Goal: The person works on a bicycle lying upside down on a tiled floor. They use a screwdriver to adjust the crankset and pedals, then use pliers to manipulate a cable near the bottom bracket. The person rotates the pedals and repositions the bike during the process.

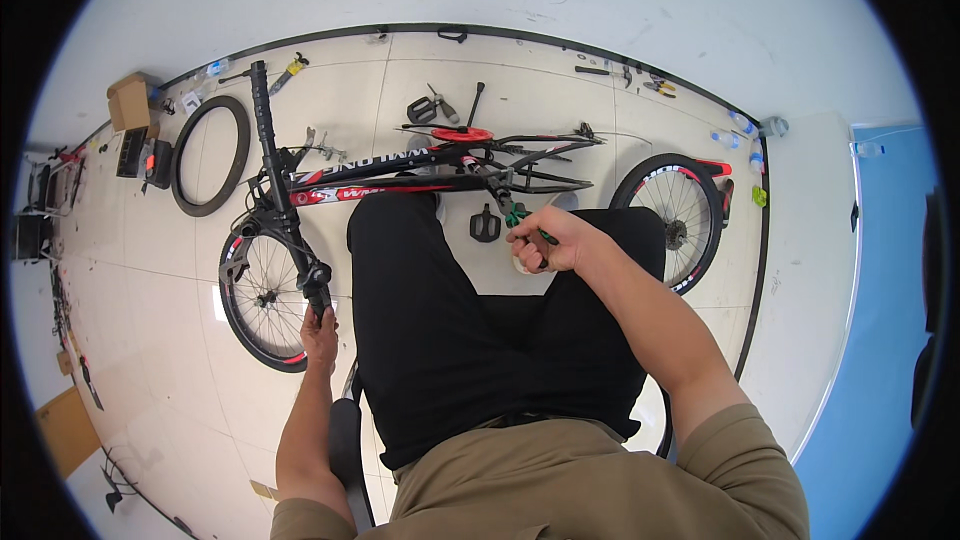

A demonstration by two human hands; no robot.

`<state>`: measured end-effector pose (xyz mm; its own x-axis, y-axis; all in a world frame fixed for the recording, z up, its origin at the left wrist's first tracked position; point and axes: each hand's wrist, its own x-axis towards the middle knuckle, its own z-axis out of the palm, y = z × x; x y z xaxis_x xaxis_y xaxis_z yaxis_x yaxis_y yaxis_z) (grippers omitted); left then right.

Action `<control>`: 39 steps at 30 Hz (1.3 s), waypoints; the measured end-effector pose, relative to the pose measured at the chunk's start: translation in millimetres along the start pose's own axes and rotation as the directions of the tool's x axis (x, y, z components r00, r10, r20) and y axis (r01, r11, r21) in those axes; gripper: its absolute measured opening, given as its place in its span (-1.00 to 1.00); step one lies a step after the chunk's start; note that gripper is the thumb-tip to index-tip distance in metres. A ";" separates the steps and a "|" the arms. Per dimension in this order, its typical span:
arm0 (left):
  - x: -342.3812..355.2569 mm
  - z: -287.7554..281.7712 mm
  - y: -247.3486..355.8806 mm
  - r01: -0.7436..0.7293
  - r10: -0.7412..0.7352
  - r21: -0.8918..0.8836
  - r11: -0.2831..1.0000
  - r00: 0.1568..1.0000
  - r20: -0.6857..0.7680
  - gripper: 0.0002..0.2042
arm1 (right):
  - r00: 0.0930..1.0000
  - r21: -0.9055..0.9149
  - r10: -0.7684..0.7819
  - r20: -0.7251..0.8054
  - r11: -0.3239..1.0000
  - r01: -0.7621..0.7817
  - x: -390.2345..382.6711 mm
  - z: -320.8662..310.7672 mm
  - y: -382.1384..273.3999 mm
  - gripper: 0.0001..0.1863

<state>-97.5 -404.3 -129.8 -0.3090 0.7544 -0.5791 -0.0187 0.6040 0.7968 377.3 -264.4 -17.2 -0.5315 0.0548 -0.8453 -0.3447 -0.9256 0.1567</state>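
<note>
A black and red bicycle frame lies across the floor in front of my knees. Its handlebar is at the left, with the front wheel below it. My left hand is closed around the near end of the handlebar. Between my knees, my right hand is closed on green-handled pliers. The tips of the pliers point toward the rear part of the frame; whether they touch it I cannot tell. A black pedal lies just left of the right hand.
A detached rear wheel stands beside my right knee. At the left lie a loose tyre and an open cardboard box. Another pedal is beyond the frame. A hammer and yellow-handled pliers lie by the far wall.
</note>
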 end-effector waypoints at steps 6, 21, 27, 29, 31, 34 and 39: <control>7.8 -11.1 -6.3 -0.042 0.042 -0.011 0.999 0.999 0.023 -0.78 | 0.986 -0.258 0.017 -0.166 0.964 -0.060 12.1 -1.2 -12.6 -0.83; 15.7 -20.4 -15.1 0.055 -0.051 0.211 0.976 0.998 -0.023 -0.83 | 0.983 -0.433 -0.147 -0.113 0.897 0.084 20.1 -0.1 2.7 -0.73; 35.6 -33.2 -30.7 0.034 -0.010 0.349 0.936 0.997 -0.072 -0.76 | 0.957 -0.249 -0.150 -0.250 0.965 0.086 26.7 8.7 5.0 -0.76; 36.5 -20.2 -27.8 0.113 -0.096 0.267 0.957 0.993 -0.075 -0.77 | 0.955 -0.325 -0.229 -0.189 0.932 0.159 28.1 -2.5 9.0 -0.76; 38.9 -20.0 -27.1 0.160 -0.149 0.202 0.966 0.987 -0.067 -0.80 | 0.944 -0.385 -0.290 -0.157 0.898 0.212 33.9 -2.2 14.2 -0.76; 38.1 -11.2 -18.2 0.186 -0.179 0.191 0.964 0.982 -0.054 -0.85 | 0.926 -0.389 -0.316 -0.208 0.895 0.218 34.7 2.4 16.5 -0.77; 26.4 6.3 6.7 0.217 -0.203 0.313 0.925 0.976 -0.077 -0.87 | 0.892 -0.409 -0.372 -0.256 0.878 0.249 38.4 2.1 26.0 -0.80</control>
<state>-99.8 -378.7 -140.9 -0.3714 0.5940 -0.7136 0.2129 0.8026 0.5572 346.3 -285.6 -44.6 -0.1482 0.2975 -0.9432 -0.1189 -0.9521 -0.2816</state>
